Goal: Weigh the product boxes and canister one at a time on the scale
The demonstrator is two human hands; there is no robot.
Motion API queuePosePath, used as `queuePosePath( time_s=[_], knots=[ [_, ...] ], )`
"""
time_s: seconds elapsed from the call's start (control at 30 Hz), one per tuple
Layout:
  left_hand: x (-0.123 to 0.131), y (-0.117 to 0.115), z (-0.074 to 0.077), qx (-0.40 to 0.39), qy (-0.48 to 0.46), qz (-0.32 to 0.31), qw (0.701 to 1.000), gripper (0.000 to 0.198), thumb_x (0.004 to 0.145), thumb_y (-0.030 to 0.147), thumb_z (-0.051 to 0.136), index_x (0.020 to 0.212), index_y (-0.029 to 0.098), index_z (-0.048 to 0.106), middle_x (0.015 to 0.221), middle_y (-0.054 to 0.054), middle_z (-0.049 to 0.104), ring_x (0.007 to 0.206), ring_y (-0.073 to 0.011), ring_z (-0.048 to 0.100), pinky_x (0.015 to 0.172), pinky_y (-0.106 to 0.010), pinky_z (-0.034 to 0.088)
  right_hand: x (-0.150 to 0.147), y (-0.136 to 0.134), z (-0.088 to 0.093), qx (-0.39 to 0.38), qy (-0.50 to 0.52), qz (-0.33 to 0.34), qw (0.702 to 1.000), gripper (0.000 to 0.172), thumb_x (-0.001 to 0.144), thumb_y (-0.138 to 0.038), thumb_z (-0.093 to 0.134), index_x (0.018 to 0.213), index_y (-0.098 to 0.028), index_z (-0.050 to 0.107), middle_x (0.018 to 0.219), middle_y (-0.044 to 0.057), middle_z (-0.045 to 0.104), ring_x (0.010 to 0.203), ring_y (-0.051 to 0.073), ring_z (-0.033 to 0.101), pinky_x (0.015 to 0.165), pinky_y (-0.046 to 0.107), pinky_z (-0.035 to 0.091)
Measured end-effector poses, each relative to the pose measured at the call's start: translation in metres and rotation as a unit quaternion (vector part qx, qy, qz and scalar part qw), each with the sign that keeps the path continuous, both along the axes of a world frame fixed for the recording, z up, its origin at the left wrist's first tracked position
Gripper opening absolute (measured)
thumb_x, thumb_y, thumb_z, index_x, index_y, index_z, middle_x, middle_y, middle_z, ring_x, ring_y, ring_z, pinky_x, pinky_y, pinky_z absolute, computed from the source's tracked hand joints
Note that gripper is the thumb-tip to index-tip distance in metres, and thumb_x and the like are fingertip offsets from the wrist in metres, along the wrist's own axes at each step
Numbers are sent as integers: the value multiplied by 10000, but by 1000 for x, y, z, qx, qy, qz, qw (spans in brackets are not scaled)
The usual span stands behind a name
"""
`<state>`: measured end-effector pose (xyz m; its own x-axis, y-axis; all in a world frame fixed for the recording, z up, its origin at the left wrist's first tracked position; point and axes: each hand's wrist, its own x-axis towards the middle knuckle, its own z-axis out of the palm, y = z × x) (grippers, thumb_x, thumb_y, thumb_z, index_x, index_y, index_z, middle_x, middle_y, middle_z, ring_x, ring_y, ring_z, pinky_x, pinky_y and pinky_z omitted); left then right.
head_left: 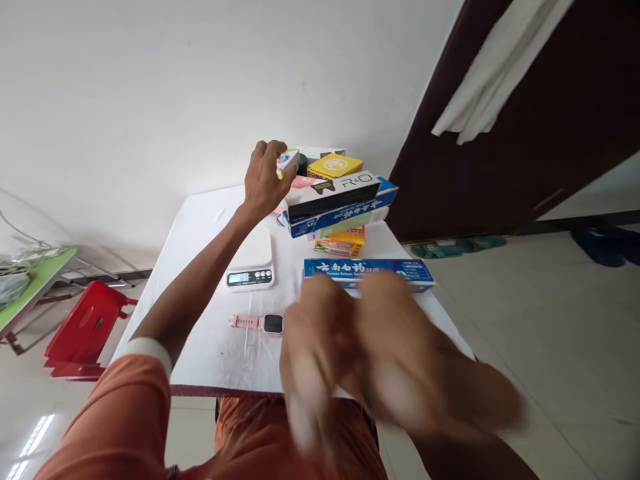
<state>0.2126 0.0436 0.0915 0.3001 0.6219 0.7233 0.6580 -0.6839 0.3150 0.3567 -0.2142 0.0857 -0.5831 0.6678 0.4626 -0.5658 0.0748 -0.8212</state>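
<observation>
At the far side of the table, my left hand (267,179) is closed on a small white box (289,161) with coloured print and a yellow edge. Right beside it stands a pile of boxes: a yellow box (334,165), a black-and-white R&O box (335,192) and a blue toothpaste box (345,215). My right hand (380,353) is raised close to the camera, over the table's near right part, smeared by motion; whether it holds anything is unclear. Behind it lies another blue toothpaste box (367,268). A white digital scale (251,257) with a lit display sits left of centre.
A pink-strapped watch (273,324) lies on the white table (200,333) near the front. Under the pile is an orange-yellow box (343,245). On the left are a red chair (87,330) and a green table (37,287); slippers (457,245) lie on the floor at right.
</observation>
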Motion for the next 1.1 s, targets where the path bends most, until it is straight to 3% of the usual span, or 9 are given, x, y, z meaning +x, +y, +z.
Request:
queuePosePath(
  time_s=[0.1,0.17,0.23,0.33,0.53,0.67,0.8,0.97,1.1],
  knots=[
    [3,54,-8,-59,2,90,994,584,849,607,765,1269,246,578,1284,-168,593,1317,-379,519,1047,-531,451,-19,36,-32,-18,-51,-36,998,239,906,-479,731,929,-246,682,838,33,704,708,179,650,614,306,519],
    [11,70,-14,-118,29,145,982,684,805,635,790,1294,221,549,1320,-199,574,1361,-429,475,1077,-579,411,-22,56,-59,-14,-172,-166,971,291,947,-429,695,773,-205,627,696,2,617,644,141,584,632,286,477],
    [19,74,-18,-164,56,182,968,688,810,617,784,1289,189,536,1346,-222,568,1363,-441,469,1099,-589,384,-20,69,-85,9,-263,-220,939,319,950,-408,675,723,-200,590,671,-9,591,629,134,555,621,282,440],
    [25,73,-22,-201,81,204,955,535,873,506,730,1240,161,548,1346,-227,591,1337,-416,491,1108,-564,375,-13,76,-115,31,-334,-227,914,327,967,-385,606,700,-203,559,653,-13,584,606,132,527,591,283,390],
    [18,76,-18,-208,30,184,960,416,866,325,722,1217,209,530,1340,-183,596,1329,-388,499,1081,-556,395,-12,78,-137,112,-385,-278,873,303,954,-306,567,684,-218,463,622,-36,509,591,124,442,595,289,333],
    [-13,55,-7,-217,-43,140,965,462,819,324,756,1205,206,532,1331,-166,602,1261,-348,554,1033,-520,450,-14,81,-142,130,-412,-303,850,302,966,-300,538,691,-227,435,633,-28,522,595,134,446,607,297,328],
    [-72,3,-6,-253,-93,64,961,552,726,335,789,1212,203,563,1235,-103,670,1101,-280,629,918,-434,525,-18,81,-147,133,-427,-296,844,288,956,-286,545,694,-228,441,651,-12,565,615,147,488,631,303,338],
    [-133,-59,-30,-341,-103,15,934,569,695,339,813,1207,210,601,1150,-47,703,1034,-245,653,873,-389,542,-22,83,-151,137,-439,-302,835,325,982,-358,514,690,-230,453,641,-3,574,607,157,501,631,308,332],
    [-150,-75,-55,-372,-68,-17,926,580,724,356,817,1247,217,607,1200,-61,693,1094,-256,646,960,-421,522,-23,87,-152,145,-439,-315,829,323,972,-373,518,687,-229,470,637,-5,566,611,158,505,635,303,343]
  ],
)
